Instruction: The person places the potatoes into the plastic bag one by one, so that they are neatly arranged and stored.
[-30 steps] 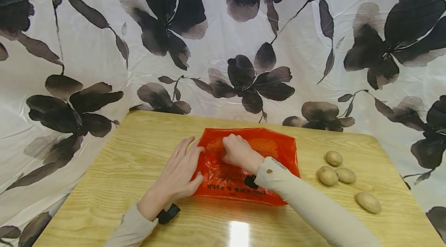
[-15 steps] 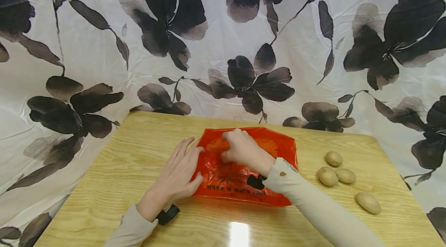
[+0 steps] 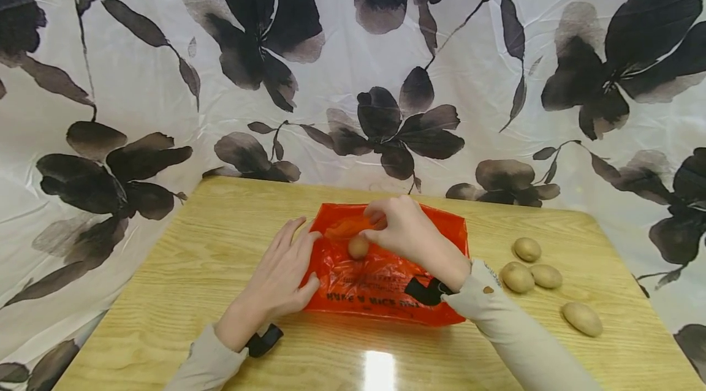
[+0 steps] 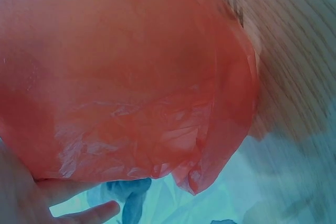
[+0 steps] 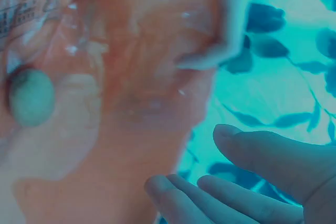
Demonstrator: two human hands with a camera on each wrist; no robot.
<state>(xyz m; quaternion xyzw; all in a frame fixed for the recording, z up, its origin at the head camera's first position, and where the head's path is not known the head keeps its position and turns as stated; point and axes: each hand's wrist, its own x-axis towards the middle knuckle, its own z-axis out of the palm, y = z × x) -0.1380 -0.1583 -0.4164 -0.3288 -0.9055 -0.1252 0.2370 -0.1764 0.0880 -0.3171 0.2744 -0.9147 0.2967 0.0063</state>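
A red plastic bag (image 3: 375,311) with printed letters lies on the table, its mouth facing up. My left hand (image 3: 278,271) holds its left rim, index finger and thumb hooked over the edge and the other fingers stretched outside. In the left wrist view, the bag's wall (image 4: 136,66) hides part of that hand. One potato (image 3: 358,247) rests inside the bag, also plain in the right wrist view as a pale oval potato (image 5: 32,98). Over the bag's back right part hovers my right hand (image 3: 405,228), thumb and fingers apart with nothing between them.
To the right of the bag, several potatoes lie on the wooden table: a group of potatoes (image 3: 517,277) close together and a single potato (image 3: 582,318) nearer the front. A floral cloth (image 3: 342,72) hangs behind the table.
My right hand has risen out of the bag and drawn back to the right, its fingers parting. The potato it had covered now shows inside. My left hand stays put.
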